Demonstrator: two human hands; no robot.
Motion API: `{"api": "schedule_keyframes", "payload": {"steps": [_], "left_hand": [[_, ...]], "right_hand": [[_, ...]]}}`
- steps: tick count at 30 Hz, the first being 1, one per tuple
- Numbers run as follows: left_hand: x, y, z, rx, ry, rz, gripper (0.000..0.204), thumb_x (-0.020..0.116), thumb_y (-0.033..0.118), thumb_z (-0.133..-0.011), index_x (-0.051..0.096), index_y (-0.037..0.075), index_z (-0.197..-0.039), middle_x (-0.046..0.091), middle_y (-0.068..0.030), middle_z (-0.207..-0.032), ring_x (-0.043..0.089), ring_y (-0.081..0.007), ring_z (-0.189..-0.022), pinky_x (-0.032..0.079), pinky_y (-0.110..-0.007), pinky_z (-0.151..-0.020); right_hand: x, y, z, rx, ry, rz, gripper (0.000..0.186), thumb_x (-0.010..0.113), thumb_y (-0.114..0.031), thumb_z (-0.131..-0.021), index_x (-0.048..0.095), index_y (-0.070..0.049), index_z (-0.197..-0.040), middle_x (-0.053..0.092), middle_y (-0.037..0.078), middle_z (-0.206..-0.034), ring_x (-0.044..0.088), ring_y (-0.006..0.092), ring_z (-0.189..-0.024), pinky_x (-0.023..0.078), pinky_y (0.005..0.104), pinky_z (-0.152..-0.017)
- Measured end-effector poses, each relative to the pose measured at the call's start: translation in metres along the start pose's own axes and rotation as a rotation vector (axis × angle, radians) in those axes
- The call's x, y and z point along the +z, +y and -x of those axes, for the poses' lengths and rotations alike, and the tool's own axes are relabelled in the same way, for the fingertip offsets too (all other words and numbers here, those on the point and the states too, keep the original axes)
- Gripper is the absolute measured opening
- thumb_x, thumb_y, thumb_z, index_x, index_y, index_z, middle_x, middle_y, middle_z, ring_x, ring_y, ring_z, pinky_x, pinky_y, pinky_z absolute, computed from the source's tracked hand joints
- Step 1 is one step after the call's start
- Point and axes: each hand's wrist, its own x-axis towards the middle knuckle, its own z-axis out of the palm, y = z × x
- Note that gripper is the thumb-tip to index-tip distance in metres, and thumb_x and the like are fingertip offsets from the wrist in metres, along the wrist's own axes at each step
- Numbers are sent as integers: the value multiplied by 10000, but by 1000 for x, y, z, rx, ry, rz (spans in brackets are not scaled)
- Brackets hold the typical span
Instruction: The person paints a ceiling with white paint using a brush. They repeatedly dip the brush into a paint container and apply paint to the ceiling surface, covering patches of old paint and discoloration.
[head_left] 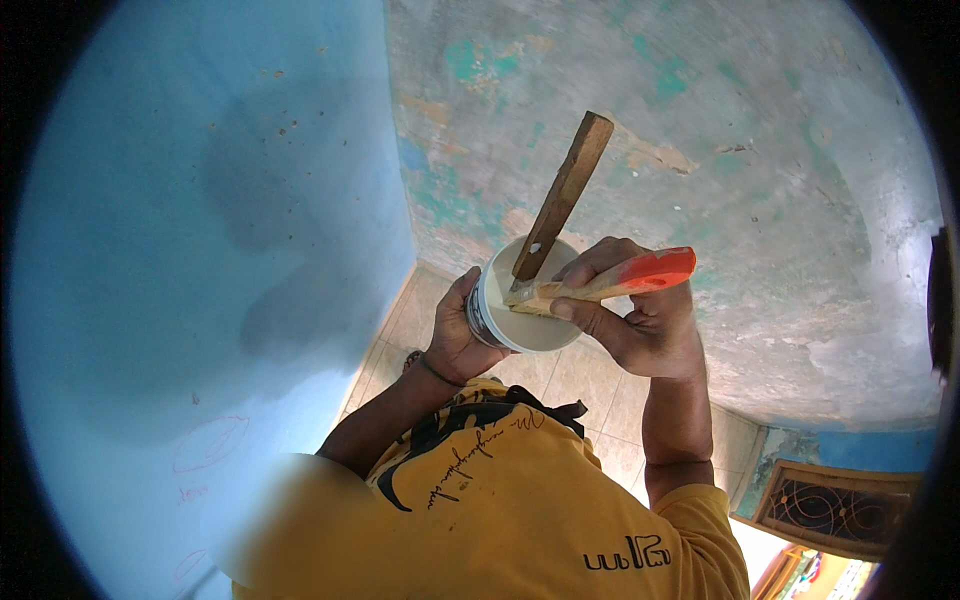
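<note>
A white paint bucket (541, 340) with pale paint inside is in front of my chest. My left hand (462, 335) wraps around its left side, fingers under and behind it partly hidden. A flat wooden stick (567, 190) stands tilted in the bucket, its upper end leaning out past the far rim. My right hand (640, 325) pinches a paintbrush (650, 272) with a red-ended, paint-smeared handle. The brush lies slanted over the bucket's right rim, its bristle end inside by the foot of the stick.
A light blue wall (140, 250) rises on the left, with shadows on it. Ahead and right, a patchy grey wall (760, 200) shows worn green spots. Beige floor tiles (610, 400) lie below. A wooden-framed grille (835, 510) is at lower right.
</note>
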Motion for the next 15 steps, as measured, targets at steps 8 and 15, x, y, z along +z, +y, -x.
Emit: {"api": "schedule_keyframes", "payload": {"steps": [8,15], "left_hand": [[4,7,2,12,15,-46,644,564,509,-1001,516,65,-1465,548,-190,-1469,521,-357,-1358,434,-579,-1103],[-4,13,2,-12,85,-10,648,558,521,-999,514,82,-1473,545,-189,-1473,523,-374,-1350,441,-606,-1073]], "right_hand": [[5,4,-4,-2,-15,28,256,824,60,-801,672,-30,-986,711,75,-995,708,185,-885,569,332,-735],[2,-5,-5,-18,239,-159,258,822,77,-783,685,-52,-958,718,68,-990,726,197,-913,587,338,-752]]}}
